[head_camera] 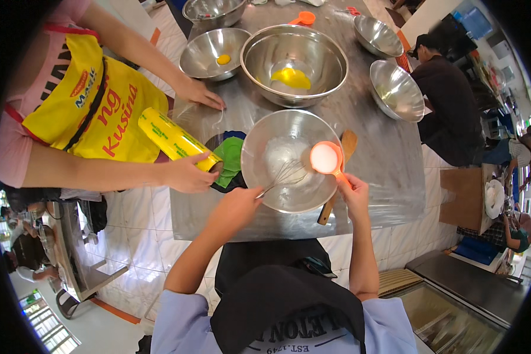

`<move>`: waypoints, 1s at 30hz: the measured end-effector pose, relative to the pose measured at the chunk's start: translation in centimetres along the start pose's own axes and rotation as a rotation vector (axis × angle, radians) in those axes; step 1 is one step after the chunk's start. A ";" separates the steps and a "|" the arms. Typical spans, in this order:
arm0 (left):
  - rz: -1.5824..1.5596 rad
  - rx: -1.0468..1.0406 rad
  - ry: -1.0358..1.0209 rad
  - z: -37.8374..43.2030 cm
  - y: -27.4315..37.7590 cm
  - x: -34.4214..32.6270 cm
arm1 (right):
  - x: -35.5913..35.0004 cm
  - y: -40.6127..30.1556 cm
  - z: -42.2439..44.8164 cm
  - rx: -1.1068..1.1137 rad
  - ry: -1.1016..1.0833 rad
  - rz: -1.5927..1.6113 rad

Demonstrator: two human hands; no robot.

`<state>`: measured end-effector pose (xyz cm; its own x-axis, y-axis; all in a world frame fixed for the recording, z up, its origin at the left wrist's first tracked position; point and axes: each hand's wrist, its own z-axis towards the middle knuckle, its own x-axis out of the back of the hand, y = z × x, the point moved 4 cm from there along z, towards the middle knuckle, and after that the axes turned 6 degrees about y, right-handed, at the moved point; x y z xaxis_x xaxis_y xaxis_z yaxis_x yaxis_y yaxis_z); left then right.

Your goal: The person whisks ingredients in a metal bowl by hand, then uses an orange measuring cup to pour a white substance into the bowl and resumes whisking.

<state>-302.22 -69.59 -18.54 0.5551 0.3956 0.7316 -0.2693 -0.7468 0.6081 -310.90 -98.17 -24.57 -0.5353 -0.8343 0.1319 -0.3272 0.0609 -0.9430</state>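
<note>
My left hand [239, 210] grips the handle of a wire balloon whisk [287, 172], its wires down inside a wide mixing bowl [256, 150]. A whitish, clear, partly foamy substance [283, 148] lies in the bottom of that bowl. In my right hand [355, 194] is the handle of an orange measuring cup [339, 171], held over the bowl's right side. White granules or powder [324, 157] fill the cup. A wooden spatula [348, 144] lies partly under the bowl's right edge, and a green cloth or plastic piece [230, 161] is at its left.
A co-worker's hand [190, 175] holds a yellow cling wrap roll [177, 139] close by my left. Beyond my bowl stand a large steel bowl [250, 66] with yolks [290, 78] and a smaller bowl [194, 48] with one yolk. More steel bowls [397, 90] stand right on the metal table [380, 186].
</note>
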 end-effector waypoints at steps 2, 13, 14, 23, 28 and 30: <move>0.027 0.003 0.040 0.1 -0.2 1.3 | -0.3 -0.1 0.3 -0.025 0.012 0.013; -0.015 0.090 0.066 3.7 -3.7 5.2 | -5.4 -2.0 3.1 -0.083 0.017 0.035; -0.036 0.044 0.015 3.8 -3.9 4.9 | -5.8 -2.1 3.4 -0.077 0.015 0.030; -0.061 0.023 0.019 3.1 -6.1 6.0 | -7.4 -2.6 3.9 -0.073 0.003 -0.004; -0.063 0.058 -0.021 2.7 -5.9 5.8 | -7.2 -3.0 3.9 -0.065 -0.011 0.025; -0.059 0.031 -0.042 2.5 -5.6 5.2 | -7.0 -3.2 4.1 -0.058 -0.006 0.006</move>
<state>-295.90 -64.71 -18.88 0.6018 0.4172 0.6810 -0.2114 -0.7391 0.6395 -302.95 -94.80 -23.77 -0.5326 -0.8372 0.1241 -0.3689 0.0977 -0.9243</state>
